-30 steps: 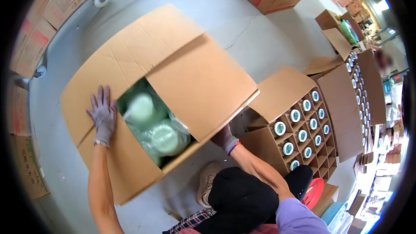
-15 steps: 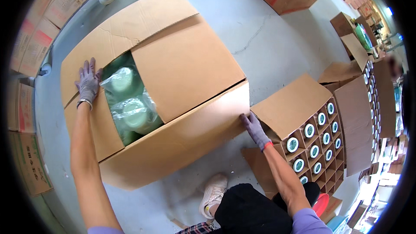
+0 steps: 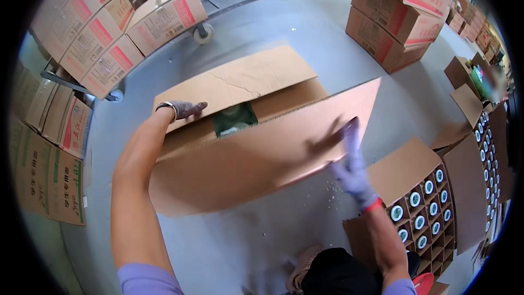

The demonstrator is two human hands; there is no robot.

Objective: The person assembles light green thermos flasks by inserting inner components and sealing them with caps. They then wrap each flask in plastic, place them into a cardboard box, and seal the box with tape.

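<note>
A large brown cardboard carton [image 3: 256,166] stands on the floor before me. Its far flap [image 3: 240,74] lies partly over the top, and a broad panel on the near side stands raised and tilted. Through the gap I see green contents [image 3: 236,119] with some clear plastic. My left hand [image 3: 188,110], in a grey glove, rests on the left end of the far flap with its fingers stretched out. My right hand [image 3: 352,169], gloved and slightly blurred, is at the right part of the near panel, thumb and fingers apart. Neither hand grips anything I can see.
At right stands an open divided carton [image 3: 404,175] of white-lidded jars [image 3: 419,222], with a similar carton beyond it. Stacked boxes [image 3: 390,27] stand at far right. A wheeled cart with boxes [image 3: 166,16] is at far left.
The near panel has come up, covering most of the green contents. My left hand has turned sideways on the flap. My right hand has moved from the carton's corner onto the panel. My view has shifted.
</note>
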